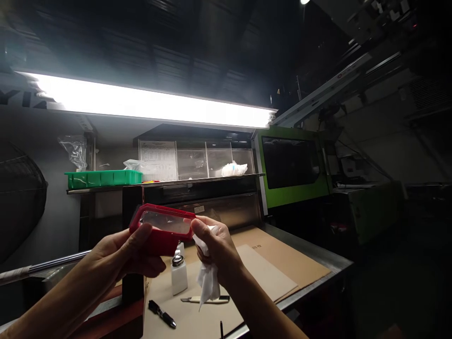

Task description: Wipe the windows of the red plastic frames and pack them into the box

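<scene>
Between my two hands is a red plastic frame with a clear window, raised above the workbench and tilted toward me. My left hand grips its left end, thumb on the front face. At the right end, the thumb and fingers of my right hand pinch the frame's edge. A crumpled white cloth is also tucked in my right hand and hangs down. Below, a white bottle with a metal cap stands on the bench. A utility knife and a black pen lie near it.
Cardboard sheets cover the bench. On the shelf behind are a green bin and a crumpled white bundle. A bright tube lamp hangs above. A green machine stands at the right, a fan at the left.
</scene>
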